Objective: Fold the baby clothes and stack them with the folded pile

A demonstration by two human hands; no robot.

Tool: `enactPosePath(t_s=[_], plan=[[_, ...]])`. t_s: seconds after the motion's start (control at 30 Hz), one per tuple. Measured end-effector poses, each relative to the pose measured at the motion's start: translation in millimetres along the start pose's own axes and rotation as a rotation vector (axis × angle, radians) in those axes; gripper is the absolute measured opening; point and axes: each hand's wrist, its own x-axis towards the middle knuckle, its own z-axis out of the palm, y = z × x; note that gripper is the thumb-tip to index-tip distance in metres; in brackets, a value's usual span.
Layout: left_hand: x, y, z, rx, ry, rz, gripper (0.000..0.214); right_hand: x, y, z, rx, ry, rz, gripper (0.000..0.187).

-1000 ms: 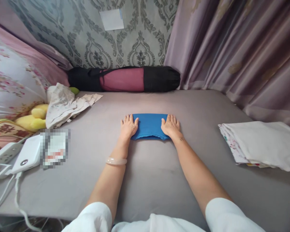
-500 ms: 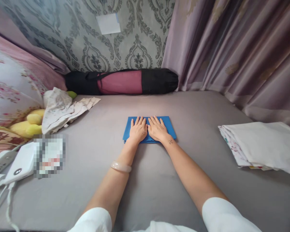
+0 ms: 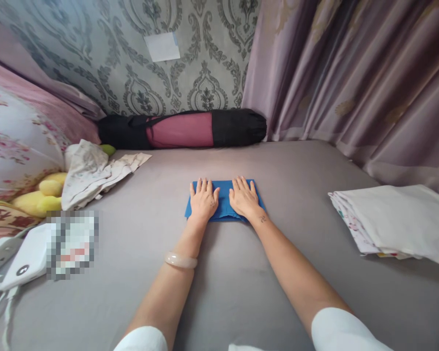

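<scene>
A folded blue cloth (image 3: 224, 199) lies flat on the grey bed sheet (image 3: 227, 273) in front of me. My left hand (image 3: 204, 199) rests palm down on its left part, fingers stretched out and pointing away. On the right part lies my right hand (image 3: 244, 197), also flat with its fingers extended. Between the two hands a strip of the blue fabric shows, slightly rumpled along its near edge. What lies beneath my palms is hidden. A pale bangle (image 3: 181, 260) circles my left forearm.
A black and pink long bag (image 3: 183, 129) lies along the wall. At right is a stack of folded white cloth (image 3: 398, 217). At left are a crumpled cloth (image 3: 84, 170), a yellow plush toy (image 3: 40, 197), a white power bank (image 3: 31, 253) with cables and a power strip (image 3: 2, 253).
My hands have moved apart, the left one toward the left edge of the blue cloth and the right one toward the right. The view has tilted slightly upward.
</scene>
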Motion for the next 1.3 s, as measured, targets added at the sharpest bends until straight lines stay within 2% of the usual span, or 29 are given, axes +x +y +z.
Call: enactPosePath(t_s=[0.13, 0.27, 0.4, 0.53, 0.7, 0.83, 0.93, 1.03, 1.1, 1.23, 1.3], plan=[[-1, -2, 0.8, 0.006, -0.109, -0.018, 0.065, 0, 5, 7, -0.005, -0.04, 0.027, 0.058], [-1, -1, 1.0, 0.0, -0.121, -0.029, 0.065, 0, 4, 10, -0.007, -0.041, 0.036, 0.058], [-1, -2, -0.4, -0.005, -0.072, -0.044, 0.064, 0, 4, 3, -0.007, -0.03, 0.04, 0.057], [-3, -8, -2.6, 0.008, 0.01, -0.133, 0.064, 0, 12, -3, -0.02, 0.014, 0.115, 0.058], [-3, -18, 0.5, -0.023, -0.122, -0.171, 0.067, 0, 21, 3, -0.02, -0.055, 0.18, 0.06], [-2, -20, 1.8, -0.038, -0.139, -0.176, 0.067, 2, 22, 5, -0.004, -0.064, 0.179, 0.061], [-2, -22, -0.9, -0.064, -0.108, -0.19, 0.066, 3, 25, 1, 0.052, -0.076, 0.203, 0.061], [-2, -27, -3.2, -0.072, 0.008, -0.242, 0.065, 3, 32, -3, 0.08, -0.03, 0.248, 0.061], [-2, -31, -2.8, -0.08, 0.03, -0.258, 0.066, 3, 36, -3, 0.081, -0.028, 0.266, 0.062], [-2, -35, 2.0, -0.131, -0.081, -0.252, 0.067, 3, 41, 2, 0.079, -0.082, 0.265, 0.062], [-2, -36, 3.9, -0.141, -0.093, -0.259, 0.067, 3, 41, 4, 0.077, -0.079, 0.266, 0.062]])
